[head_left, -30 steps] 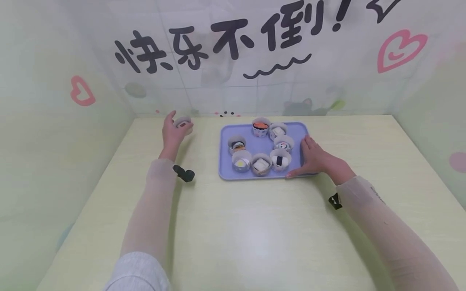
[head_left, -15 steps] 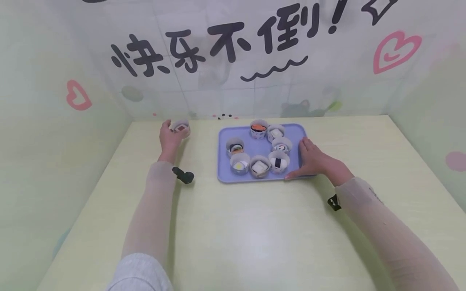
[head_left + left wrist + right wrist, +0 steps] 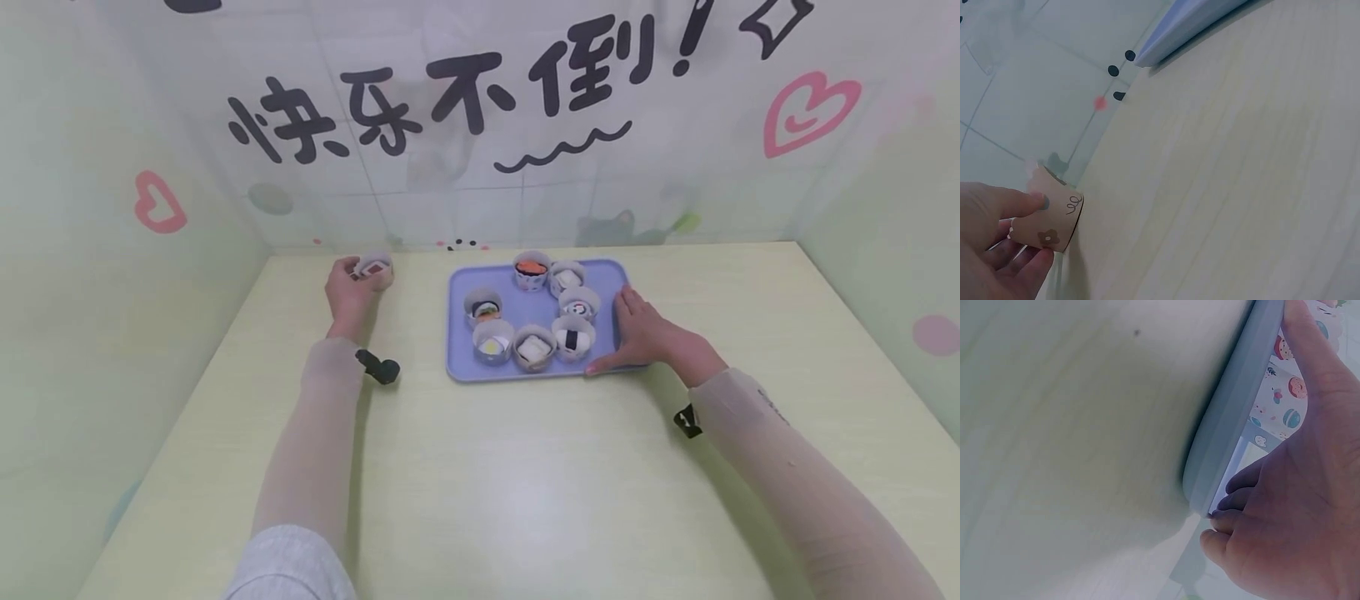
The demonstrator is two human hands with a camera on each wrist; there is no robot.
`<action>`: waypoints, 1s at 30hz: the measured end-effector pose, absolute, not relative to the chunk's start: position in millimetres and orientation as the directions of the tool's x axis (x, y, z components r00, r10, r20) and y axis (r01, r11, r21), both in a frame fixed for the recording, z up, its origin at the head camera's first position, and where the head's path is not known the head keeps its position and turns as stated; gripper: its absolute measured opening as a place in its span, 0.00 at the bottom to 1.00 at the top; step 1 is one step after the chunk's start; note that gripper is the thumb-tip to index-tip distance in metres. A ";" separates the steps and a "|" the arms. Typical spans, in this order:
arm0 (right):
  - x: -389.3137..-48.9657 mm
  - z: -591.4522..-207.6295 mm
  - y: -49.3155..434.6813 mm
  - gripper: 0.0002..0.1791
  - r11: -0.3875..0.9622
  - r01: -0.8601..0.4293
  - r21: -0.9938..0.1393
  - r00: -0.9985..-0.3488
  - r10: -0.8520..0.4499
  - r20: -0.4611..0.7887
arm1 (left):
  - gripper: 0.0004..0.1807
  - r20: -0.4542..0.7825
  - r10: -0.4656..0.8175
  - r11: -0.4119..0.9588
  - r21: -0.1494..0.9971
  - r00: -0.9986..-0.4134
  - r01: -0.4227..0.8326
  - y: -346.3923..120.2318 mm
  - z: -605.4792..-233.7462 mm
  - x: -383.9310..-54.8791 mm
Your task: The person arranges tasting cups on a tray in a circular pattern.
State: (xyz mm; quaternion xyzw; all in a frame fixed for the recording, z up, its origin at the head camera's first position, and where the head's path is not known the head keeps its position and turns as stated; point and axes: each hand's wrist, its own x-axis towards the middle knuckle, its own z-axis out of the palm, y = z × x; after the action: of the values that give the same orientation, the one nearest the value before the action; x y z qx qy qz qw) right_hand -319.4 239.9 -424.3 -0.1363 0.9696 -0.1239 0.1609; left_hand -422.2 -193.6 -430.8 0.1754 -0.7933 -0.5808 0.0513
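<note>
At the back left of the table, my left hand (image 3: 350,296) holds a paper baking cup (image 3: 376,270) with a white and dark-red piece inside. The left wrist view shows the thumb on one side of this brown-printed cup (image 3: 1050,212) and fingers on the other; it stands on the table. My right hand (image 3: 651,333) rests on the right side of a blue tray (image 3: 517,376), fingers extended along the edge and thumb at the front corner. Several paper cups with sushi-like pieces stand on the tray, among them an orange-topped one (image 3: 532,271) and a black-banded one (image 3: 573,339).
The pale wooden table (image 3: 510,475) stretches in front of the tray. Behind it is a wall (image 3: 420,208) with dark lettering, and walls close in the left and right sides. Bare table separates the left-hand cup from the tray.
My left hand's raised fingers have come down around the paper cup, which stays at about the same spot. The right hand stays on the tray. The head view has tilted up slightly.
</note>
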 end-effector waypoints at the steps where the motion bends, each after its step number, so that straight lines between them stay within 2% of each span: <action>1: -319.2 -424.2 239.9 0.80 0.932 -0.224 -0.284 -0.911 -0.304 -0.278 | 0.35 -0.121 -0.334 0.263 0.940 -0.935 -0.216 -193.2 -430.7 -422.6; 10: -319.3 -426.1 240.1 0.81 0.930 -0.222 -0.293 -0.914 -0.303 -0.269 | 0.34 -0.102 -0.275 0.265 0.948 -0.956 -0.178 -180.7 -427.2 -424.0; 17: -319.1 -424.9 239.5 0.82 0.932 -0.210 -0.295 -0.914 -0.294 -0.278 | 0.32 -0.014 -0.203 0.416 0.904 -0.979 -0.099 -168.5 -426.3 -428.5; 30: -319.4 -426.6 240.1 0.82 0.925 -0.221 -0.308 -0.915 -0.306 -0.262 | 0.31 -0.032 -0.051 0.459 0.887 -0.998 -0.052 -132.2 -422.2 -426.6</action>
State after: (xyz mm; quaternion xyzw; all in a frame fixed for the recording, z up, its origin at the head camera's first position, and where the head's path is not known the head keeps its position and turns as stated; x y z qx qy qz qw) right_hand -319.4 240.1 -426.6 -0.1360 0.9689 -0.1374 0.1546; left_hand -426.6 -132.2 -422.2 0.0304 -0.8541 -0.5193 -0.0006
